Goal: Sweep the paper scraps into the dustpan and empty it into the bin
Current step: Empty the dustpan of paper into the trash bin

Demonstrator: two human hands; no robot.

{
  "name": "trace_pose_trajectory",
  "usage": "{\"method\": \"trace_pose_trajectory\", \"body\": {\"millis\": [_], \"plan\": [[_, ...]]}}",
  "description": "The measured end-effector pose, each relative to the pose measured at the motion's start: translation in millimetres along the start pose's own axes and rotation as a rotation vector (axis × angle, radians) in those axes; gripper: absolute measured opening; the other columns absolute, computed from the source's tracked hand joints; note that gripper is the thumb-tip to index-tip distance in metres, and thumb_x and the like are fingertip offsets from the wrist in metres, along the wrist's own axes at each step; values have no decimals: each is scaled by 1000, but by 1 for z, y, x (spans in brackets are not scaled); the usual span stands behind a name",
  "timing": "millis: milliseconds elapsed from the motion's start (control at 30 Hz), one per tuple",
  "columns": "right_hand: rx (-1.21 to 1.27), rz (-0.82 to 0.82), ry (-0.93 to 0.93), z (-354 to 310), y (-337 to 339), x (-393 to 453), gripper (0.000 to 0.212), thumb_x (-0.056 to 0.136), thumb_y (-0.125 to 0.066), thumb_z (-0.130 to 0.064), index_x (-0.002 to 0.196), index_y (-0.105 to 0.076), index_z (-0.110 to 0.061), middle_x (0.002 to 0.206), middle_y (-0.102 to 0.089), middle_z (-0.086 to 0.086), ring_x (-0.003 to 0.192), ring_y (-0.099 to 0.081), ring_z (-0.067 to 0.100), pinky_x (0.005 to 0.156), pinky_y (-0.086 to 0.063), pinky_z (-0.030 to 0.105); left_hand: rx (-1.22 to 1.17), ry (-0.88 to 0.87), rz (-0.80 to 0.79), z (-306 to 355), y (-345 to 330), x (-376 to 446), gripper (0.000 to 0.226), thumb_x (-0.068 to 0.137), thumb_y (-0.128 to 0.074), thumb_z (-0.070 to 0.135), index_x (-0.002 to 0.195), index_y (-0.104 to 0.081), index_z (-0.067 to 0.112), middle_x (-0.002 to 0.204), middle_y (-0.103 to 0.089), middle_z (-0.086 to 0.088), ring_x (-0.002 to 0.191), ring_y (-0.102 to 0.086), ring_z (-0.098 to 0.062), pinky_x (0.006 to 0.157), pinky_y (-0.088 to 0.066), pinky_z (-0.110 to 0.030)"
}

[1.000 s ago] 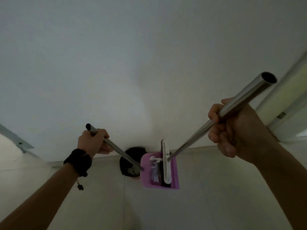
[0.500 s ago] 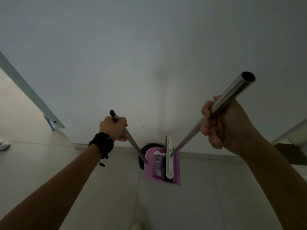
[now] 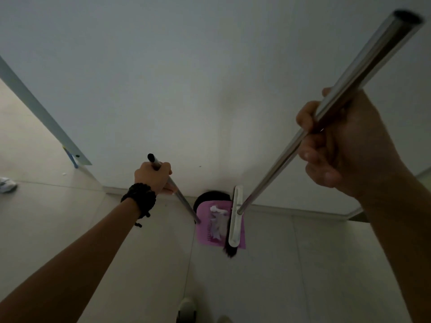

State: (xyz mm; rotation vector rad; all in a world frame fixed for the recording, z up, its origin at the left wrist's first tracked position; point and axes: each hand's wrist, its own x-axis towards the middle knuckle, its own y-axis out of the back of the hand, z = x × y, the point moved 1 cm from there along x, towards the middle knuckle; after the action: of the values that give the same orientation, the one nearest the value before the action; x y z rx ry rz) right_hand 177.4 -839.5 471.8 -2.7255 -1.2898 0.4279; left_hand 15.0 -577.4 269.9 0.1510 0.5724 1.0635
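A pink dustpan point(image 3: 203, 231) hangs low in the middle of the view with white paper scraps point(image 3: 217, 220) lying in it. Its thin metal handle point(image 3: 180, 199) runs up to my left hand point(image 3: 152, 174), which grips the top end. The broom's white head point(image 3: 235, 221) rests across the dustpan's right side, dark bristles poking out below. The broom's steel pole point(image 3: 326, 113) is held in my right hand point(image 3: 342, 145), near the camera. A black bin point(image 3: 210, 197) sits against the wall, partly hidden behind the dustpan.
A pale wall point(image 3: 210, 78) fills the upper view, with a skirting line along the tiled floor point(image 3: 303, 264). A door frame point(image 3: 42, 113) slants at the left. A white shoe point(image 3: 7, 184) lies at far left. My own shoes point(image 3: 186, 308) show at the bottom.
The dustpan and broom have come nearer to the bin by the wall. My right hand and the pole end rose toward the camera; the view shifted left.
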Motion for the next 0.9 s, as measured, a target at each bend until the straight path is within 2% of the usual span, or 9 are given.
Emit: {"method": "trace_pose_trajectory", "body": {"millis": [233,333,467,533,600,700,800,900], "plan": [[-37,27,45,-14,12,-2,62,99,-17,-51,63,-48,-11,39,-47,7,24,-42,21,30,-39,18,-31,12,78,-11,10,4,21,91,-58,20,85,-69,4,77,-74,-23,55,-74,-25,53,-63,-36],[-18,-5,5,0,8,3,56,99,-19,-47,67,-44,-8,41,-47,11,21,-46,20,28,-40,19,-2,-11,105,-14,7,6,18,88,-59,20,80,-70,8,74,-75,-21,61,-75,-32,65,-64,-45],[-74,-36,-60,33,14,19,56,98,-18,-45,65,-46,-9,47,-58,22,24,-50,27,32,-37,19,28,-24,120,-21,1,9,25,84,-59,24,73,-71,5,59,-74,-13,67,-75,-35,74,-63,-49],[-112,-27,-115,54,17,28,55,98,-17,-44,66,-45,-9,52,-62,27,26,-51,29,33,-36,18,56,-21,118,-24,-3,10,28,85,-58,22,71,-70,2,59,-74,-14,70,-75,-36,76,-62,-50],[-139,-2,-171,76,18,36,54,97,-15,-44,66,-44,-10,57,-64,31,28,-54,30,35,-36,18,69,-24,110,-28,-9,13,26,85,-58,19,65,-66,6,60,-74,-16,71,-75,-38,77,-62,-50],[-161,32,-226,104,22,47,54,95,-15,-48,67,-44,-12,63,-66,33,34,-59,32,37,-38,20,107,-41,97,-34,-19,15,25,76,-57,26,69,-65,4,67,-75,-20,71,-74,-39,75,-61,-50],[-164,38,-281,123,23,56,55,95,-13,-49,67,-43,-12,65,-67,33,38,-62,33,38,-41,22,186,-84,45,-45,-33,16,14,80,-60,20,70,-59,10,72,-75,-24,74,-74,-40,76,-61,-53],[-161,50,-319,136,23,62,56,95,-12,-49,67,-42,-11,65,-67,32,39,-63,33,38,-43,23,211,-126,7,-60,-47,12,18,81,-58,18,68,-61,7,74,-75,-22,73,-74,-39,73,-61,-52]]}}
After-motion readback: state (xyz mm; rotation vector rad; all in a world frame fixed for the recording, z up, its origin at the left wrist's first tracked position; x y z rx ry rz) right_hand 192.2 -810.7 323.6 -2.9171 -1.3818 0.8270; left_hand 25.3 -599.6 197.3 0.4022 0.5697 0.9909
